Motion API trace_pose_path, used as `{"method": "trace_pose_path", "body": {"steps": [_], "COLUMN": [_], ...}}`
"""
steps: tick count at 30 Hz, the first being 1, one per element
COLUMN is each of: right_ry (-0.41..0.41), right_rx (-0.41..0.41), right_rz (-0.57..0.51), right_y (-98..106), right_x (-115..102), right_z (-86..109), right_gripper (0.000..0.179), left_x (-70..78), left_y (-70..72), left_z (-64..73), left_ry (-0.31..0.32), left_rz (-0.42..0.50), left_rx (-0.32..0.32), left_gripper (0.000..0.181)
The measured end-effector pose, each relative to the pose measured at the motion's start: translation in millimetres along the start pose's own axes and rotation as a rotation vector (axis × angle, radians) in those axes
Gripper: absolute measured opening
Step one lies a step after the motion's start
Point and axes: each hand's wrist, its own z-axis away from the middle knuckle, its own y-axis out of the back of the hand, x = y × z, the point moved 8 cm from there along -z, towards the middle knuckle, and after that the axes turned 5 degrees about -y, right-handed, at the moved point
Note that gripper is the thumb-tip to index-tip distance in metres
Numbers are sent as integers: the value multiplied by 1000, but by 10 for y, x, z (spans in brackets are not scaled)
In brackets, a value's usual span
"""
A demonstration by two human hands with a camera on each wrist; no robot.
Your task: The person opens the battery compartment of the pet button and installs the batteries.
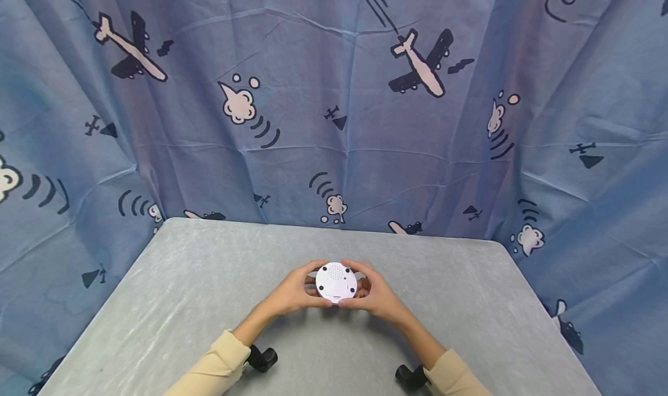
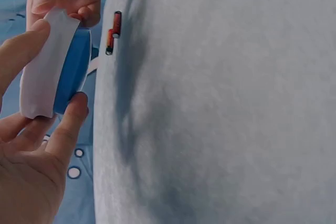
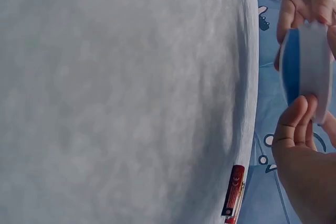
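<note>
Round white device (image 1: 336, 282) is held between left hand (image 1: 301, 286) and right hand (image 1: 374, 293), raised off the grey table (image 1: 235, 257). Grip, left: thumb and fingers clamped on the device's left part, thumb at the near rim, index finger at the far rim. Grip, right: a near mirror of the left, clamped on the right part, thumb at the near rim, index finger at the far rim. Thumb tips lie just beside each other; index fingertips are slightly apart at the far side. Remaining fingers are curled behind the device, partly hidden by it. Device sits centrally within the two-handed grip, white face turned toward the head camera; this face shows four dark round feet near the rim and a cluster of small holes toward the far side. Both wrist views show the device edge-on: white body with a blue section on the opposite side. Left wrist view also records two small batteries, an upper battery (image 2: 117, 23) and a lower battery (image 2: 109, 42), touching or nearly so, lying on the table near its edge, well apart from the grip. Behind the table: blue curtain (image 1: 334, 94) printed with planes and clouds.
</note>
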Motion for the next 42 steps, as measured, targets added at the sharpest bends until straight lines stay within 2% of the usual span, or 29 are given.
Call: {"method": "trace_pose_path", "body": {"steps": [3, 8, 16, 22, 26, 33, 42], "right_ry": [-34, -106, -93, -80, -80, -76, -91], "right_rx": [-37, -77, -78, -38, -31, -58, -123], "right_rz": [-30, -5, 51, 112, 96, 30, 15], "right_y": [-13, -59, -136, -126, -122, -132, -155], "right_x": [29, 94, 148, 135, 150, 165, 125], "right_z": [9, 20, -40, -86, -99, -132, -153], "right_gripper": [77, 72, 70, 75, 74, 74, 74], "left_x": [-56, -152, -235, -188, -142, -119, -70], "left_y": [19, 68, 87, 101, 96, 93, 77], "left_z": [16, 56, 98, 74, 58, 52, 22], "left_ry": [19, 52, 62, 7, -11, -6, -33], "left_rz": [-15, -57, -76, -162, -211, -222, -270], "left_rx": [0, 8, 6, 21, 23, 27, 11], "left_gripper": [82, 83, 82, 81, 82, 82, 81]}}
